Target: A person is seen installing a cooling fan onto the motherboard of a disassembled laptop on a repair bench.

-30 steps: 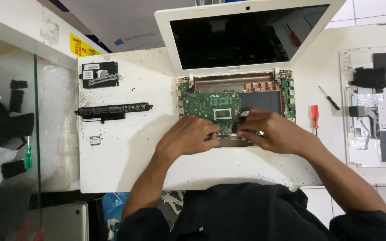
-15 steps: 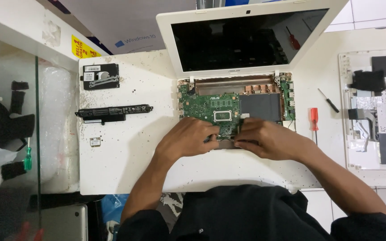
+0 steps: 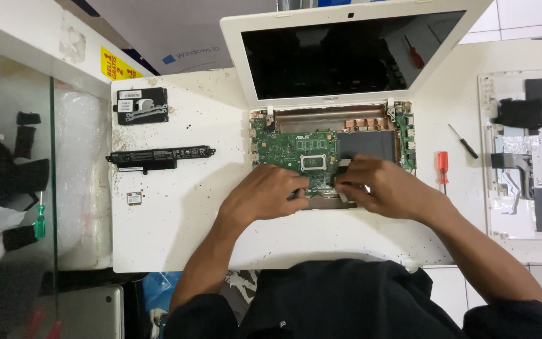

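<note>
A green circuit board (image 3: 296, 150) sits in the white laptop (image 3: 321, 94) beside a red-handled screwdriver (image 3: 443, 168).

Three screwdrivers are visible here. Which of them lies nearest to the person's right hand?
The red-handled screwdriver, just right of the right hand. The black screwdriver lies farther right; the green-handled screwdriver is far left.

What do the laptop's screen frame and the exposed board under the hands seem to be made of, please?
Screen frame: probably white plastic, smooth and matte, evenly coloured. Exposed board: green circuit-board laminate, studded with small components and a dark chip. Both hands, left and right, rest at its near edge.
</note>
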